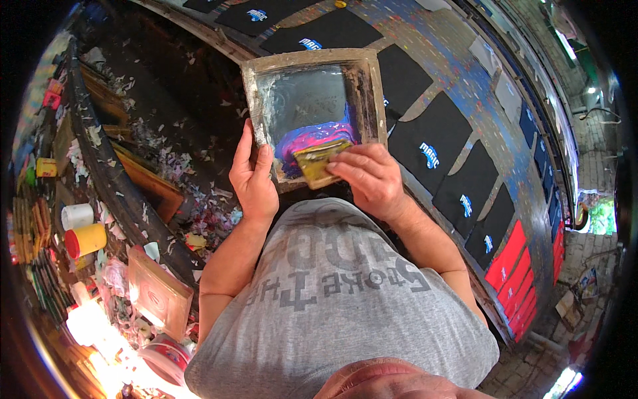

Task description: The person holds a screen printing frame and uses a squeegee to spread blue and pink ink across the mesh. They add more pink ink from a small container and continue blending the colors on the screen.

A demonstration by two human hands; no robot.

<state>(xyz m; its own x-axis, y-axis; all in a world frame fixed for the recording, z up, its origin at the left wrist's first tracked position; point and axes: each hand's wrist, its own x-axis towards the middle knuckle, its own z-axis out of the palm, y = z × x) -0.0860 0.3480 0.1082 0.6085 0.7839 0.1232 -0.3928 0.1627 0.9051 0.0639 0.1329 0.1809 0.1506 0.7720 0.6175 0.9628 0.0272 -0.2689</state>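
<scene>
A wooden-framed printing screen (pixel 312 58) is held in front of me, its mesh dark in the middle. Its left side rests in my left hand (pixel 256 185), thumb and fingers gripping the edge near the lower left corner. A thick band of purple, pink and blue ink (pixel 312 136) lies across the lower part of the mesh. My right hand (pixel 372 178) pinches a flat, yellowish, ink-stained squeegee (pixel 315 166), whose upper edge meets the ink at the screen's near end. The fingers cover the squeegee's right end.
To the right, a long speckled table (pixel 458 63) carries several black printed shirts (pixel 425 143) and red printed pieces (pixel 515 272). On the left are scattered scraps (pixel 183 166), a yellow tub (pixel 86 241), a white container (pixel 77 216) and another wooden frame (pixel 159 292).
</scene>
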